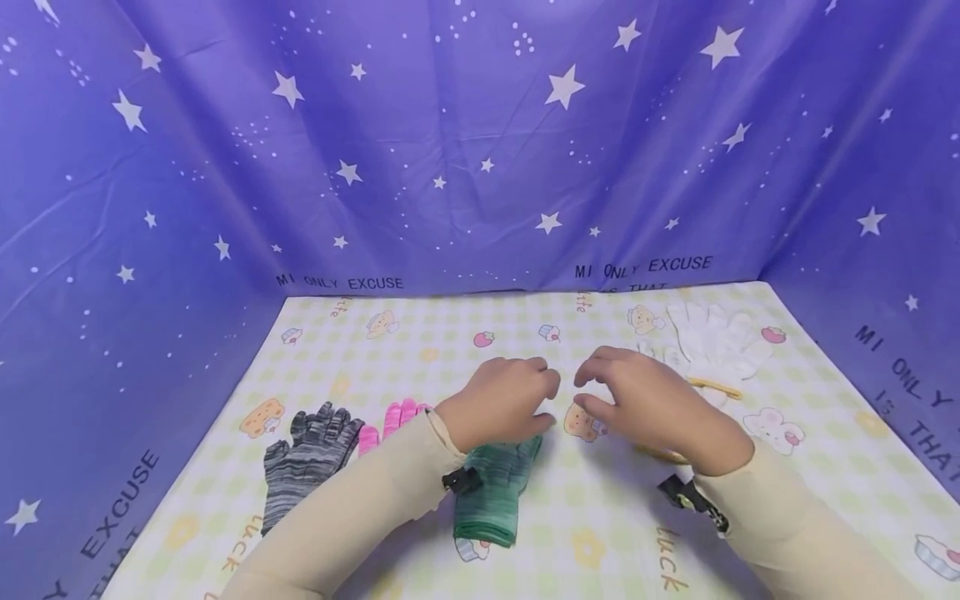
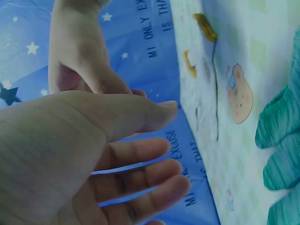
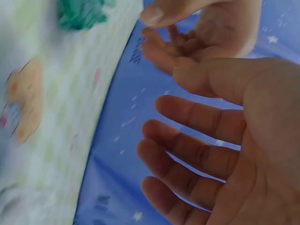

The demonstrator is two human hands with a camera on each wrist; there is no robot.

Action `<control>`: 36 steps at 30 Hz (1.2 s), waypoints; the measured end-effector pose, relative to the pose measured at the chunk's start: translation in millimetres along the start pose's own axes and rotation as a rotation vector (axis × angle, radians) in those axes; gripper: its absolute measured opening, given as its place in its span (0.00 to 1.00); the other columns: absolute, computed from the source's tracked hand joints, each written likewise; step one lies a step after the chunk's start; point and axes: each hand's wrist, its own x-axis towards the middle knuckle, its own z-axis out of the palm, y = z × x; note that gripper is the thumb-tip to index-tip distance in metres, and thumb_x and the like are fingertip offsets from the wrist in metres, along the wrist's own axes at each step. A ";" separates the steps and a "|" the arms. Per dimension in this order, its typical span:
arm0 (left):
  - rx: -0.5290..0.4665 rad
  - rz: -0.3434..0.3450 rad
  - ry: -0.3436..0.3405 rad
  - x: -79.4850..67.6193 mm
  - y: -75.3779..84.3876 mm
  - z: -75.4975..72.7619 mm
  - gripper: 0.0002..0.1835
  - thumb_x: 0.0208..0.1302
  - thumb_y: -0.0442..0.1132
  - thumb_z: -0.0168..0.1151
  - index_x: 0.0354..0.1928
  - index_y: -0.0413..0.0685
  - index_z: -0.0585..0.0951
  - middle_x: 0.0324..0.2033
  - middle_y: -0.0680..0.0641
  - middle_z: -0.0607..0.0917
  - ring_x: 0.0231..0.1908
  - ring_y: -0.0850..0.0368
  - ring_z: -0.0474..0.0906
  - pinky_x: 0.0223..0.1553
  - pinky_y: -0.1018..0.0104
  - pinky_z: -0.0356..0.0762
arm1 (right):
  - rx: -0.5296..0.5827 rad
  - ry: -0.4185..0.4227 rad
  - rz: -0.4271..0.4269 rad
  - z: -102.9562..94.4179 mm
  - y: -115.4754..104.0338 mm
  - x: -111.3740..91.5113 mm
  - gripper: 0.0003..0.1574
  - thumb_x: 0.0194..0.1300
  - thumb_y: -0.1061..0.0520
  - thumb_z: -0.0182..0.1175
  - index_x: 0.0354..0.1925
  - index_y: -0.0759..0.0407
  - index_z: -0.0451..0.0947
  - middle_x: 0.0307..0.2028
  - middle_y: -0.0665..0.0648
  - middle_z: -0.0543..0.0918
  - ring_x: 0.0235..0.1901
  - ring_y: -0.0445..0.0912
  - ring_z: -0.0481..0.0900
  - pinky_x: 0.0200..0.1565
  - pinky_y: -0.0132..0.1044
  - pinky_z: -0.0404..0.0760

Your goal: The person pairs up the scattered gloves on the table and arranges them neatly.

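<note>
My left hand (image 1: pixel 504 402) hovers over the table with fingers loosely bent and holds nothing. Below it lies a green knitted glove (image 1: pixel 491 496), its finger end partly hidden by the hand in the head view. In the left wrist view, the green glove's fingers (image 2: pixel 281 136) show at the right edge. My right hand (image 1: pixel 648 404) is also raised, facing the left across a small gap, its fingers (image 3: pixel 187 145) spread and bare. Beyond the right hand lie white gloves (image 1: pixel 712 337), and yellow cuff edging (image 1: pixel 716 388) shows beside its wrist.
A grey-and-black striped glove (image 1: pixel 307 467) lies at the left, with a pink glove (image 1: pixel 401 414) partly hidden behind my left sleeve (image 1: pixel 360 508). The checked tablecloth (image 1: pixel 450 312) meets a purple star-patterned curtain (image 1: pixel 450 125) at the back and sides.
</note>
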 end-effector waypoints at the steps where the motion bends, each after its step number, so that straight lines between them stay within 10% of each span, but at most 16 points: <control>1: -0.001 0.004 0.003 4.2 1.3 1.0 0.14 0.54 0.54 0.66 0.40 0.58 0.80 0.33 0.58 0.78 0.26 0.65 0.75 0.23 0.68 0.72 | 0.002 0.000 0.006 0.1 5.4 -0.2 0.11 0.60 0.45 0.63 0.40 0.45 0.81 0.40 0.43 0.81 0.42 0.42 0.80 0.44 0.43 0.78; 18: 0.007 -0.003 -0.056 73.4 32.8 43.1 0.09 0.58 0.53 0.63 0.35 0.61 0.76 0.28 0.60 0.72 0.24 0.67 0.69 0.19 0.68 0.68 | 0.065 0.106 0.224 -19.0 94.2 -16.9 0.07 0.62 0.52 0.61 0.37 0.50 0.84 0.39 0.55 0.84 0.36 0.51 0.82 0.36 0.48 0.77; 36: 0.036 0.009 -0.126 130.8 85.6 57.9 0.10 0.67 0.52 0.54 0.47 0.67 0.80 0.39 0.59 0.76 0.33 0.65 0.75 0.30 0.71 0.76 | 0.127 0.150 0.480 -24.1 138.0 -36.5 0.21 0.65 0.38 0.55 0.40 0.50 0.83 0.38 0.60 0.86 0.40 0.56 0.83 0.38 0.49 0.74</control>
